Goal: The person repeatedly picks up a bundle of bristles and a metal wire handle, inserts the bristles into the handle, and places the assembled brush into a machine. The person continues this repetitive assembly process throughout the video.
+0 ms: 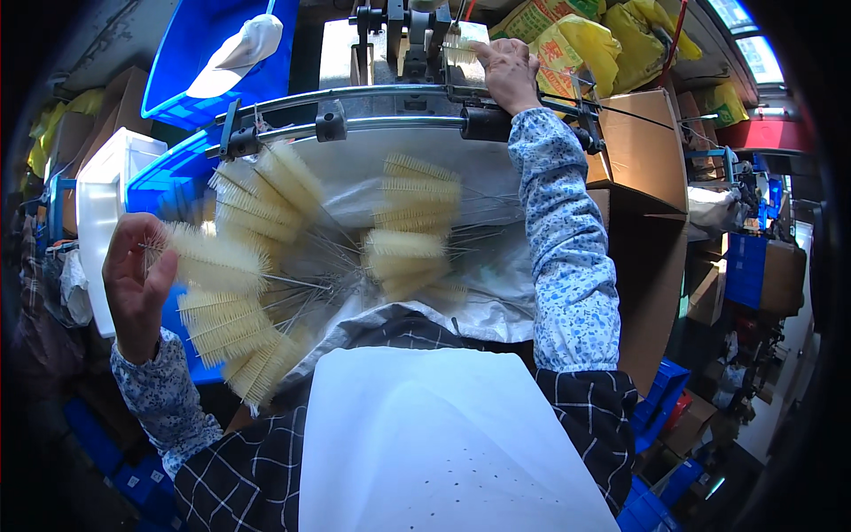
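Bottle brushes (232, 266), cream bristle heads on twisted wire stems, fan out at 9 o'clock, their stems meeting over the lap. Left hand (135, 282) is closed around one brush near its bristle end. Right hand (507, 71), at 12 o'clock, grips a further brush (463, 40) held against the metal machine (403, 35); finger closure there looks firm. Judged handling: light, bristles springy and soft, wire stems thin and easily bent; take hold on the stem just below the bristles. Blue bins (191, 53) at 11 o'clock hold a white bag (239, 51). Cardboard box (643, 146) stands at 2 o'clock; contents not visible.
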The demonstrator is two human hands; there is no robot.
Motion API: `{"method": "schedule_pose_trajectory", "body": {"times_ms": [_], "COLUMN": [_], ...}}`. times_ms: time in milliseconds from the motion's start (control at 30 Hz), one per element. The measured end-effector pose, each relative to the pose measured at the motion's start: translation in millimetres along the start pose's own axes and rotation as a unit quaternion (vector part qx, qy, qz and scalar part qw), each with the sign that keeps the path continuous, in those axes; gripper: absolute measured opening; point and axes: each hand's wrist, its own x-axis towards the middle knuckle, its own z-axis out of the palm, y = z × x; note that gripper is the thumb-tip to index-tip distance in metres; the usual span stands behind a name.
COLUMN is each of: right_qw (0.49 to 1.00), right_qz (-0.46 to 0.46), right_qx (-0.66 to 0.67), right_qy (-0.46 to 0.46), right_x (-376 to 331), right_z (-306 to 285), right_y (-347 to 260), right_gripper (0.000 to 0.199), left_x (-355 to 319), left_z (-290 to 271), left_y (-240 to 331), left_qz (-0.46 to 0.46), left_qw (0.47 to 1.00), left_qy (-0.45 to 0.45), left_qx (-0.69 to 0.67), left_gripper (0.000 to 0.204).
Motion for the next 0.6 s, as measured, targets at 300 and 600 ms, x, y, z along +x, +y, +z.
{"method": "schedule_pose_trajectory", "body": {"times_ms": [300, 600], "right_qw": [0.993, 0.986], "right_qz": [0.088, 0.131], "right_qx": [-0.059, 0.079], "right_qy": [0.054, 0.06], "right_x": [-20.3, -34.5], "right_z": [-11.1, -9.4], "right_y": [23.3, 41.6], "right_gripper": [0.046, 0.039], "left_x": [0.7, 2.7], "left_z": [6.0, 5.3], "left_y": [8.7, 6.1], "left_qz": [0.04, 0.066], "left_qw": [0.999, 0.997], "left_qy": [-0.009, 0.01], "left_qx": [0.025, 0.027], "left_gripper": [0.026, 0.028]}}
